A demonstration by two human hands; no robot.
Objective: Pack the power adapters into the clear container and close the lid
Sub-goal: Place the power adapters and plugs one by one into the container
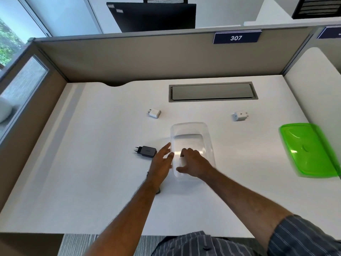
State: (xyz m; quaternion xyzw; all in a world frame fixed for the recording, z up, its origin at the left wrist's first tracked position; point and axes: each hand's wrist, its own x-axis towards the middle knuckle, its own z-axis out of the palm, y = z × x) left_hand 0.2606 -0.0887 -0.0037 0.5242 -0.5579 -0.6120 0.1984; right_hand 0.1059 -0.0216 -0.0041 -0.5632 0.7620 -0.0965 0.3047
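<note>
The clear container [191, 145] stood open near the middle of the white desk [92, 182], its walls so transparent that its near end was hard to separate from the desk top. The right hand [193, 163] reached down into that near end, fingers [186, 151] curled around a pale, blurred shape [181, 161] that could have been a white adapter, though its outline was too faint to name with certainty, so whether they actually gripped it could not be told. The left hand [162, 161] lay against the container's left wall with its fingers spread wide and holding nothing. Just left of that hand a black power adapter [146, 151] rested on the desk, its two round pins pointing toward the left edge. Two white power adapters sat nearer the far edge, one [154, 113] left of the container and one [239, 115] to its right, the latter marked with a small dark triangle. The green translucent lid [308, 150] lay by the right edge, blurred and partly cut off by the frame. A grey cable hatch [212, 91] was set into the desk's far side, and a blue plate [236, 37] on the partition read "307". A small dark object under the left wrist was mostly hidden.
</note>
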